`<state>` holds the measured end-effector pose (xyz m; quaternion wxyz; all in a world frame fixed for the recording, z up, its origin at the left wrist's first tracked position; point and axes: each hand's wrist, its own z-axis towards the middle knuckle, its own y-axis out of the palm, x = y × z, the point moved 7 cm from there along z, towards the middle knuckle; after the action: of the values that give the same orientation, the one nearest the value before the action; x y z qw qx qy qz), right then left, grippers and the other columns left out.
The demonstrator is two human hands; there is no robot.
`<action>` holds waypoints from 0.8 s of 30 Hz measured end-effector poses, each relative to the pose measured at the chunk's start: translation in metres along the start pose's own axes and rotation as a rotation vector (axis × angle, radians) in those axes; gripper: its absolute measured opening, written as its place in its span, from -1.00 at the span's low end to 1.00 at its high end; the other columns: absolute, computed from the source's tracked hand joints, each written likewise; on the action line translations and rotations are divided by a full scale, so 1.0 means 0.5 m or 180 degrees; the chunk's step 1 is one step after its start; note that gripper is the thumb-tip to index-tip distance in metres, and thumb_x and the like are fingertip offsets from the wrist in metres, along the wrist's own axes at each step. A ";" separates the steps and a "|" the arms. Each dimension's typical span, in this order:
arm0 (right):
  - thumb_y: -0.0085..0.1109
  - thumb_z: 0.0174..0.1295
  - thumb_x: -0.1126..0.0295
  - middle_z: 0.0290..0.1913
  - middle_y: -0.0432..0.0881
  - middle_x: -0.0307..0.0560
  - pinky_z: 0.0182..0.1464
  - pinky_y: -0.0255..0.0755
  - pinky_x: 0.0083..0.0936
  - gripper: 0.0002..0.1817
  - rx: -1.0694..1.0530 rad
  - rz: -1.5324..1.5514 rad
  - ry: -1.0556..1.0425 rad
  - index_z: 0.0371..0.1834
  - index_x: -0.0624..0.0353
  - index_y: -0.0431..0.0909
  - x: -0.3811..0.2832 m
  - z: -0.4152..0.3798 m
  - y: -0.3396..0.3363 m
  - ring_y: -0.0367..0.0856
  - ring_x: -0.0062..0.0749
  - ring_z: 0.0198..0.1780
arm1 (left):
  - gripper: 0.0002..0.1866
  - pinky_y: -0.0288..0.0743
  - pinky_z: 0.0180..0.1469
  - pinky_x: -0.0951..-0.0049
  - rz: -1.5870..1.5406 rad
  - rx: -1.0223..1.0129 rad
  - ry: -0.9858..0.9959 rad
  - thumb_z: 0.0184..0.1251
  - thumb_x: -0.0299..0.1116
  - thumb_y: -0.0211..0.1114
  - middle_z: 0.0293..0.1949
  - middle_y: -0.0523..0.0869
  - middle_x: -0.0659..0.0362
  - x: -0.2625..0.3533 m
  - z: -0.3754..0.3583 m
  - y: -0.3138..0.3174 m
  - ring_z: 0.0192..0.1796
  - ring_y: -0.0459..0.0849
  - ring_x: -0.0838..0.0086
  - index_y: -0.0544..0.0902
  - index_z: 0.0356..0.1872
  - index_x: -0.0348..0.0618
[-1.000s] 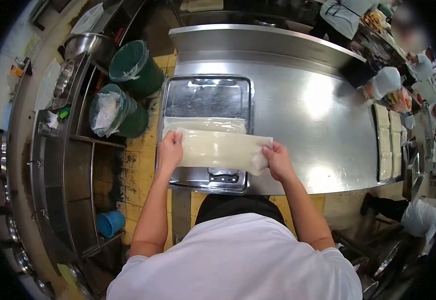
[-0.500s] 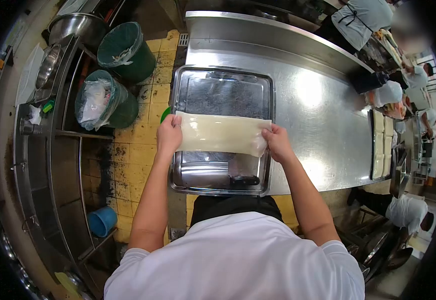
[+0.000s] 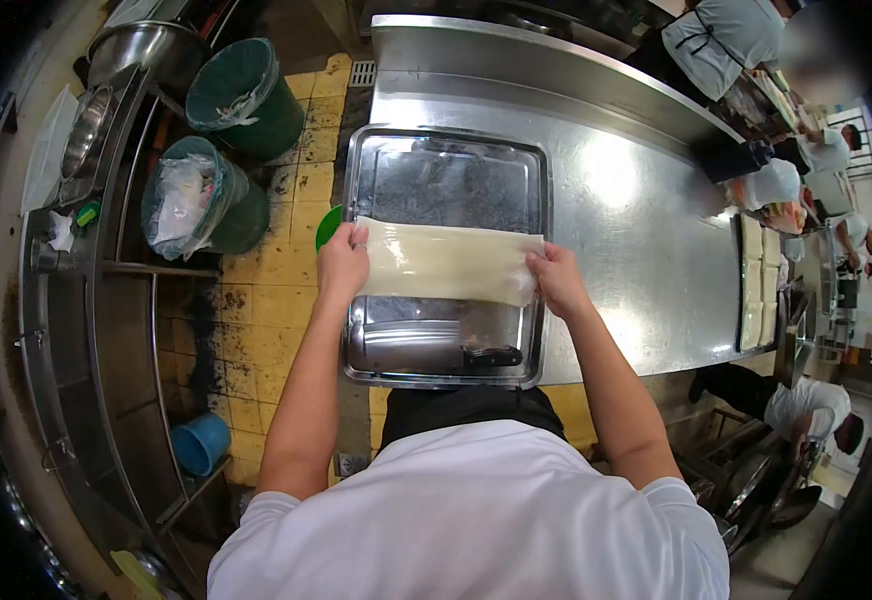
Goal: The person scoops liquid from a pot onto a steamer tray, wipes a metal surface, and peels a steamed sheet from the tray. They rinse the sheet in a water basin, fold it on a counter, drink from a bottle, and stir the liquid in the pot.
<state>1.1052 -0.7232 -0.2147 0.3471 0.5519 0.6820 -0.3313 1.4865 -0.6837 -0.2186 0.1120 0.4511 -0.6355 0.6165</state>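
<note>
A pale, shiny sheet of dough (image 3: 446, 262) is stretched flat between my two hands, over the middle of a shallow metal tray (image 3: 350, 180). My left hand (image 3: 341, 262) pinches its left end, thumb on top. At the other end my right hand (image 3: 557, 278) grips the right edge, thumb also on top. In the tray, on the side near my body, lies a cleaver (image 3: 411, 338) with a wide steel blade and a black handle pointing right. Part of a green round thing (image 3: 328, 227) shows behind my left hand.
The tray sits at the left end of a steel table (image 3: 636, 250). Trays of pale blocks (image 3: 753, 280) stand at its far right, near a dark bottle (image 3: 741, 160). Left are lined green bins (image 3: 246, 100), a blue bucket (image 3: 201, 445) and a metal rack (image 3: 116, 300). Several people work at right.
The sheet's right end hangs flatter, its bulge near my right hand reduced. Both hands keep their hold and have barely moved. More of the cleaver's handle area shows.
</note>
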 end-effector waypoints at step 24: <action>0.15 0.39 0.40 -0.04 0.77 0.02 -0.13 0.60 -0.42 -0.60 0.0857 -0.0971 -0.0346 0.21 0.40 0.59 0.047 -0.164 -0.145 0.73 -0.38 -0.11 | -0.54 0.57 -0.02 0.01 0.0692 -0.0315 -0.0103 0.35 -0.22 0.38 -0.22 0.82 -0.01 0.056 -0.094 -0.083 -0.12 0.77 0.00 0.59 0.22 -0.14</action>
<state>1.0213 -0.6546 -0.1851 0.2524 0.4649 0.6875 -0.4974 1.4808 -0.6472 -0.1606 0.0563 0.3834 -0.7119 0.5856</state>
